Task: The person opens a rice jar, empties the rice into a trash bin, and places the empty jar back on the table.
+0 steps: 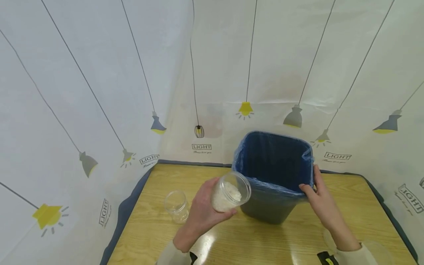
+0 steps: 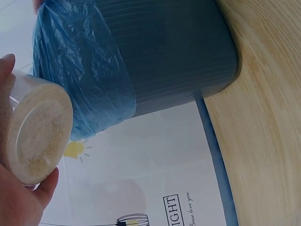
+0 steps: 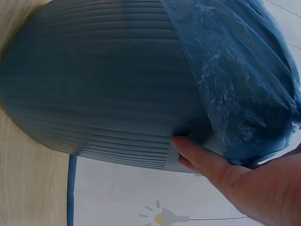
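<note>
In the head view my left hand (image 1: 202,209) grips a clear plastic jar (image 1: 228,193), tilted with its open mouth toward the bin. White rice-like grains (image 1: 232,192) lie inside it. The left wrist view shows the jar's round base (image 2: 41,134), with fingers along its side. A dark blue-grey trash bin (image 1: 269,209) stands just right of the jar, lined with a blue plastic bag (image 1: 276,187) folded over the rim. My right hand (image 1: 326,209) holds the bin at its right front corner, thumb at the rim. Against the bin's ribbed side are fingertips (image 3: 181,143).
A second clear jar (image 1: 177,206) stands on the wooden table (image 1: 155,235), left of my left hand. Behind the bin hangs a white covering (image 1: 218,121) printed with lamps, and a dark blue strip (image 1: 195,163) runs along the table's back edge.
</note>
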`<act>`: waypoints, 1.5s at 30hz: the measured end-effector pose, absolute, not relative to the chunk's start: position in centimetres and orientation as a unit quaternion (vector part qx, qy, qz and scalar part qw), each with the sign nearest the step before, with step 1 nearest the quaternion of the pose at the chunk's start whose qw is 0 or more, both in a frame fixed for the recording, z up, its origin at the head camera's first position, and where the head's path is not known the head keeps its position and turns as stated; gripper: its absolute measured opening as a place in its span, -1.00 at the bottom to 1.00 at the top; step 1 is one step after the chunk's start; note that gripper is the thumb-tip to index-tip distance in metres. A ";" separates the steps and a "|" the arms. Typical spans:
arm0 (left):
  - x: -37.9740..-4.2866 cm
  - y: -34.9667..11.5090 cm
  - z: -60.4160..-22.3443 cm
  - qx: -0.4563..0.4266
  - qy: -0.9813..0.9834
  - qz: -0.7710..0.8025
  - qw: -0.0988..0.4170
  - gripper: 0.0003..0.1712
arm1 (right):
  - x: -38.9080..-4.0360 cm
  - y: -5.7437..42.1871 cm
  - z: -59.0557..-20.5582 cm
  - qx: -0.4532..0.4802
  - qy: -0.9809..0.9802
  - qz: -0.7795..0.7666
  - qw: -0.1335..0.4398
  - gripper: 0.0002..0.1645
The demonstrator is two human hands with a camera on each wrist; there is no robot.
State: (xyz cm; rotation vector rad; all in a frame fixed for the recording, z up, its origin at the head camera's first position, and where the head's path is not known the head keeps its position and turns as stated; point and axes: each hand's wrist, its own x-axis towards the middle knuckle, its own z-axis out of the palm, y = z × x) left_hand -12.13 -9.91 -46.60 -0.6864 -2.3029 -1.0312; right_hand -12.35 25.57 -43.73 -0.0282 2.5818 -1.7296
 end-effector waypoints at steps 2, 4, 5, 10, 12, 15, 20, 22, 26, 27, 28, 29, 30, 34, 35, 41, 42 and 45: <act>-12.2 -10.1 -46.5 -0.249 -0.851 -0.385 0.258 0.13 | -12.4 25.5 -43.7 -0.008 0.825 -0.565 0.020 0.05; -12.3 -10.4 -46.3 -0.244 -0.849 -0.391 0.258 0.12 | -12.5 25.5 -43.7 -0.010 0.823 -0.567 0.021 0.04; -12.4 -10.5 -46.2 -0.242 -0.849 -0.392 0.259 0.12 | -12.4 25.5 -43.7 -0.012 0.823 -0.567 0.021 0.04; -12.8 -11.1 -45.7 -0.239 -0.846 -0.392 0.269 0.12 | -12.2 25.2 -43.6 -0.027 0.827 -0.562 0.023 0.04; -13.0 -11.3 -45.5 -0.242 -0.845 -0.390 0.274 0.12 | -12.2 25.0 -43.7 -0.034 0.820 -0.571 0.026 0.04; -13.4 -11.5 -44.8 -0.253 -0.843 -0.378 0.288 0.12 | -12.2 24.6 -43.9 -0.045 0.806 -0.590 0.030 0.04; -14.4 -11.9 -43.4 -0.267 -0.846 -0.337 0.314 0.16 | -12.2 24.2 -43.9 -0.045 0.798 -0.600 0.039 0.03; -14.8 -12.1 -42.6 -0.269 -0.852 -0.319 0.316 0.16 | -12.2 24.2 -43.9 -0.043 0.796 -0.602 0.044 0.03; -15.6 -12.2 -41.1 -0.273 -0.863 -0.289 0.312 0.13 | -12.2 24.2 -43.9 -0.043 0.790 -0.609 0.047 0.03; -15.9 -12.2 -40.7 -0.273 -0.866 -0.283 0.310 0.12 | -12.2 24.2 -44.0 -0.044 0.789 -0.611 0.047 0.03; -16.1 -12.2 -40.4 -0.273 -0.868 -0.278 0.308 0.12 | -12.2 24.2 -44.0 -0.045 0.788 -0.612 0.046 0.03; -16.2 -12.2 -40.1 -0.273 -0.871 -0.273 0.304 0.11 | -12.2 24.2 -44.0 -0.046 0.788 -0.612 0.046 0.03; -16.4 -12.2 -39.9 -0.273 -0.873 -0.268 0.302 0.11 | -12.2 24.2 -44.0 -0.047 0.787 -0.613 0.046 0.02; -17.0 -12.1 -39.3 -0.275 -0.881 -0.252 0.292 0.11 | -12.3 24.3 -44.1 -0.053 0.783 -0.618 0.045 0.01; -17.1 -12.1 -39.2 -0.276 -0.883 -0.247 0.288 0.11 | -12.3 24.3 -44.1 -0.054 0.782 -0.619 0.045 0.01; -17.7 -11.7 -38.8 -0.284 -0.893 -0.211 0.277 0.15 | -12.3 24.6 -44.4 -0.059 0.783 -0.617 0.051 0.01; -17.7 -11.6 -38.7 -0.287 -0.894 -0.206 0.277 0.15 | -12.3 24.6 -44.4 -0.059 0.784 -0.616 0.052 0.01; -17.9 -11.4 -38.5 -0.294 -0.893 -0.188 0.284 0.16 | -12.3 24.6 -44.4 -0.059 0.782 -0.618 0.055 0.01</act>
